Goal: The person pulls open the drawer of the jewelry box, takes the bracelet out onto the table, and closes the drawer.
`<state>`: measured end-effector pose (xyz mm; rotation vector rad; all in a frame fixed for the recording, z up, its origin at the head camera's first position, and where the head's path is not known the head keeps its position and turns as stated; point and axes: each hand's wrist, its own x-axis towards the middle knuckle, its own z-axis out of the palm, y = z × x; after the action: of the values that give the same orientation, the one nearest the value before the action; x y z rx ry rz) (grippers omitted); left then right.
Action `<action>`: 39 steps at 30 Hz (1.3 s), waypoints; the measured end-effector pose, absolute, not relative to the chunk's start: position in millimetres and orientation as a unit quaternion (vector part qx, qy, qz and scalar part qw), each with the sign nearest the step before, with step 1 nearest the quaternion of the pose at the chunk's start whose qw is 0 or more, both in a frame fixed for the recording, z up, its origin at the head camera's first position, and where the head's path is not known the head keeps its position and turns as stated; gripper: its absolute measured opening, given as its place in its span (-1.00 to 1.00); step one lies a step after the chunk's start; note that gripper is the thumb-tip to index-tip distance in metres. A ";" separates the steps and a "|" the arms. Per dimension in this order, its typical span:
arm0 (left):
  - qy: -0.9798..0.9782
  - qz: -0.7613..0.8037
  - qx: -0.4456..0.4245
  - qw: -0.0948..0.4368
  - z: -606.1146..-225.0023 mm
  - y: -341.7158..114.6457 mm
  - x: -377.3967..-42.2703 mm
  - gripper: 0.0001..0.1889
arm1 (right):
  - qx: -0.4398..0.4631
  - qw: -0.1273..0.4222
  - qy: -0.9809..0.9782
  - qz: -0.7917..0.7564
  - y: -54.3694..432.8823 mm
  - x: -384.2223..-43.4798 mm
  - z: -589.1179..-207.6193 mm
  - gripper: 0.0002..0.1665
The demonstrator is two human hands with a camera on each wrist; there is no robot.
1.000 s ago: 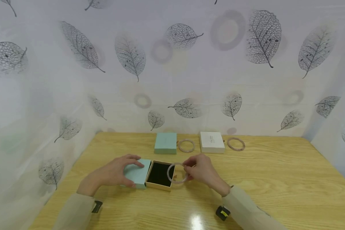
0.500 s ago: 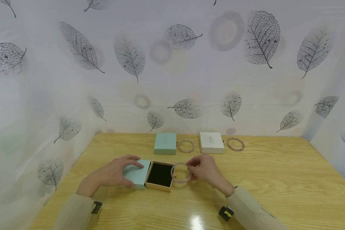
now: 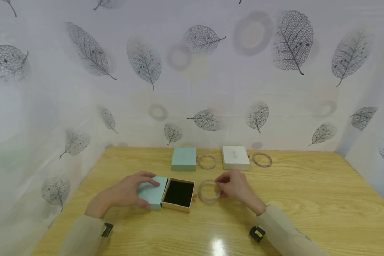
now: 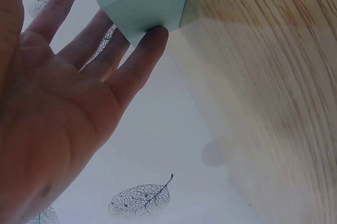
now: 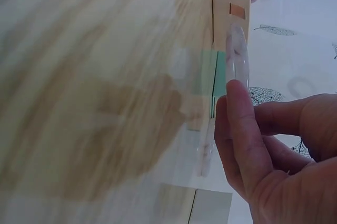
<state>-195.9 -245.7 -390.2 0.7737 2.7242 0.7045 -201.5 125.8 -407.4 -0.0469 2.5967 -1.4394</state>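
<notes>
My left hand (image 3: 126,192) grips the pale blue box sleeve (image 3: 156,193) at the left of the table, thumb on its near side and fingers over the top. In the left wrist view the thumb presses the end of the sleeve (image 4: 147,8). The drawer (image 3: 176,207), tan-walled with a black lining, is slid out to the right, its left end at the sleeve. Just right of the drawer my right hand (image 3: 238,188) pinches a pale translucent bangle (image 3: 200,193) by its right side. In the right wrist view the bangle (image 5: 238,56) appears edge-on above the tabletop.
Behind stand a closed pale blue box (image 3: 184,160) with a bangle (image 3: 200,165) at its right, and a white box (image 3: 236,159) with a pinkish bangle (image 3: 262,166) beside it. A leaf-printed sheet (image 3: 192,85) hangs behind the wooden table (image 3: 307,199).
My right hand has moved right with the bangle, from overlapping the drawer's right edge to beside it. The left hand, sleeve and drawer have stayed in place.
</notes>
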 end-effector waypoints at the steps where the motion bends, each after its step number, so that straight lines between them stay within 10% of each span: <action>1: 0.927 0.240 0.264 0.111 -390.2 -245.8 -196.1 -0.37 | -0.015 0.085 0.872 -0.483 126.9 -202.2 -408.2 -0.84; 39: 0.930 0.240 0.253 0.114 -392.1 -244.7 -196.8 -0.38 | -0.122 0.101 0.906 -0.391 128.3 -215.8 -412.8 -0.96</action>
<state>-196.8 -244.7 -392.1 0.7415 2.7277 0.7036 -215.8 128.3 -412.8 -0.3616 2.6777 -1.1558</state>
